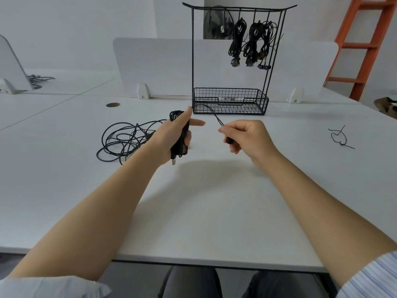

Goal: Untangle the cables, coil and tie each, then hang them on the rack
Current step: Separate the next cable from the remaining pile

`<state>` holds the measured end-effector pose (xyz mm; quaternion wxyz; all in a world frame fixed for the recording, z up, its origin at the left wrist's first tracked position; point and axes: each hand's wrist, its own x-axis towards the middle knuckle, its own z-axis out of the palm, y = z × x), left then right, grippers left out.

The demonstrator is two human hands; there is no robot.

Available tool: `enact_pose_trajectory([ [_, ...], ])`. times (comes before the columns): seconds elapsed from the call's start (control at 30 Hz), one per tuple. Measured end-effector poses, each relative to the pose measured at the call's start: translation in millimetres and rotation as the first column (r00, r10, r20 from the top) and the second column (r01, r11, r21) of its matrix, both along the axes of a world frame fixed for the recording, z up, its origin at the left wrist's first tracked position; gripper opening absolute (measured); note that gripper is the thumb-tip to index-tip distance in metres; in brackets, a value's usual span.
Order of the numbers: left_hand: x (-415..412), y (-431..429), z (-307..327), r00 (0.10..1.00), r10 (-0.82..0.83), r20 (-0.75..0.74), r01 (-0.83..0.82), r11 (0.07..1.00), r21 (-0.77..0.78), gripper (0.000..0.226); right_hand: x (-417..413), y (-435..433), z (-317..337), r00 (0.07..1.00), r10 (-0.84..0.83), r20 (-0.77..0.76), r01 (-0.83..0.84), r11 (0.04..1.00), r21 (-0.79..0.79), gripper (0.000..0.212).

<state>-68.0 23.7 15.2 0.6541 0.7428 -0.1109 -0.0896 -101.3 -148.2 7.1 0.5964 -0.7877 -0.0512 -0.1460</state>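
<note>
Left hand (171,136) is wrapped round a bundled coil of black USB cable (176,115), held upright just over the white desk (193,201), metal plug poking out the bottom. Right hand (247,136) pinches that cable's loose tail (214,117), which stretches up in front of the black wire rack with a basket base (192,61). A messy loose black cable tangle (129,138) lies left of the hands, three tied black bundles (236,39) hang on the rack, and a small black tie (339,137) sits far right
</note>
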Motion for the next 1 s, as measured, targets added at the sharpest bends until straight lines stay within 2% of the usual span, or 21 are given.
enact_pose_trajectory([
  [0.17, -6.1, -7.3, -1.3, 0.991, -0.125, -0.044, 0.122, 0.990, -0.077, 0.039, -3.4, 12.0, -5.0, 0.995, -0.070, 0.065, 0.078, 0.989, -0.124, 0.015],
  [0.3, -6.7, -7.7, -0.6, 0.978, -0.203, -0.043, 0.193, 0.966, -0.171, 0.041, -8.4, 19.8, -6.0, 0.996, -0.016, 0.082, 0.041, 0.949, -0.311, 0.021],
  [0.47, -5.1, -7.4, -1.0, 0.975, -0.221, -0.033, 0.205, 0.943, -0.263, 0.043, -11.5, 22.9, -2.9, 0.998, 0.011, 0.065, 0.009, 0.950, -0.311, 0.018],
  [0.67, -6.1, -7.5, -2.4, 0.974, -0.226, -0.011, 0.212, 0.927, -0.309, 0.032, -12.4, 24.0, -1.2, 0.999, 0.036, 0.038, -0.024, 0.960, -0.279, 0.017],
  [0.83, -4.4, -14.2, -4.7, 0.994, -0.103, -0.044, 0.080, 0.927, -0.367, 0.030, -12.8, 27.3, -2.2, 0.997, 0.039, 0.068, -0.018, 0.960, -0.280, 0.021],
  [1.0, 5.5, -13.2, -6.3, 0.981, 0.102, -0.166, -0.173, 0.849, -0.500, 0.033, -11.3, 22.8, -4.0, 0.997, 0.051, 0.057, -0.028, 0.939, -0.344, 0.038],
])
